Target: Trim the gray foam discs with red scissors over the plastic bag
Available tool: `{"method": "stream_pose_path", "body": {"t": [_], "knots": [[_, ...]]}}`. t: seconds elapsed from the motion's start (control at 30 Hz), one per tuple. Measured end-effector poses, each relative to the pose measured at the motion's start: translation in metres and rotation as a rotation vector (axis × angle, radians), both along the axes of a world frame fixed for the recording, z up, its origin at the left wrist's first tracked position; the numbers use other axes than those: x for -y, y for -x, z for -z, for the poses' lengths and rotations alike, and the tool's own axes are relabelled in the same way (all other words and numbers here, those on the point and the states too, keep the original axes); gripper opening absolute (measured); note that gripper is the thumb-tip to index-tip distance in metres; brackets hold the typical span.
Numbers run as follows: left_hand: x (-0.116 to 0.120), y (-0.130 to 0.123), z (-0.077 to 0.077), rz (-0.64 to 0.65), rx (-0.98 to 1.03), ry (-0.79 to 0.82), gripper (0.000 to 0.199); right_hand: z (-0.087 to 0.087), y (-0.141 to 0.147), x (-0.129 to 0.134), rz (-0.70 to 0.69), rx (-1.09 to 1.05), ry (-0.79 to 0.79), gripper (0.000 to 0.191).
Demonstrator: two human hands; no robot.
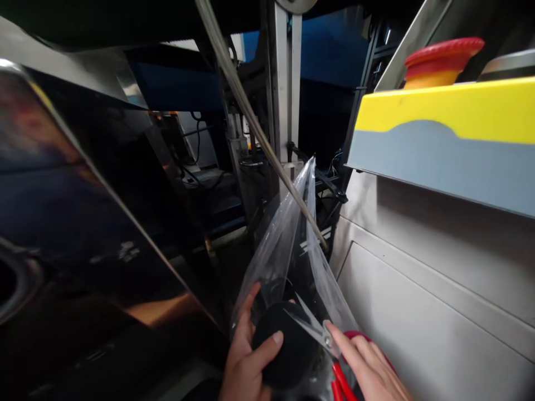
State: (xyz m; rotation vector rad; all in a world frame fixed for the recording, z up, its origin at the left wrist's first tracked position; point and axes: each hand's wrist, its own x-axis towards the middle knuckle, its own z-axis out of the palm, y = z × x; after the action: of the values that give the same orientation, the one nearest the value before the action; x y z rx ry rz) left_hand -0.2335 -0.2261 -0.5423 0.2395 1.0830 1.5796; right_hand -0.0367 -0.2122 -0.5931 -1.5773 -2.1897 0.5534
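Observation:
My left hand (249, 351) grips a dark, rounded object (288, 356), its thumb lying across the near face. What the object is cannot be made out. In my right hand (363, 356) is a pair of scissors (324, 337) with red handles, the index finger resting near the pivot. The scissor blades are parted and point up and left, in front of the dark object's upper edge. Clear plastic film (276, 245) rises behind both hands to a peak hung from the machine frame and spreads down on either side.
A grey and yellow control box (443, 150) with a red push button (443, 55) juts out at upper right, above a pale metal cabinet (430, 289). A hose (259, 128) slants across the middle. Glossy dark panels (96, 234) stand at left, a metal post (288, 83) behind.

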Motion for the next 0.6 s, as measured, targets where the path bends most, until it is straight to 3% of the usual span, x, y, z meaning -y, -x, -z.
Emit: {"method": "stream_pose_path", "body": {"t": [0.17,0.27,0.37,0.6], "knots": [[0.005,-0.008,0.003,0.083,-0.019,0.044,0.067,-0.007,-0.007,-0.008,-0.12,0.099,0.14,0.097],[0.005,-0.011,0.007,0.095,0.0,0.062,0.058,-0.008,-0.014,-0.009,-0.153,0.154,0.122,0.102],[0.005,-0.014,0.013,0.078,0.015,0.046,0.059,-0.013,-0.017,-0.008,-0.163,0.176,0.106,0.103],[0.003,-0.02,0.027,0.064,0.054,-0.001,0.072,-0.022,-0.01,-0.001,-0.027,0.06,0.234,0.093]]}}
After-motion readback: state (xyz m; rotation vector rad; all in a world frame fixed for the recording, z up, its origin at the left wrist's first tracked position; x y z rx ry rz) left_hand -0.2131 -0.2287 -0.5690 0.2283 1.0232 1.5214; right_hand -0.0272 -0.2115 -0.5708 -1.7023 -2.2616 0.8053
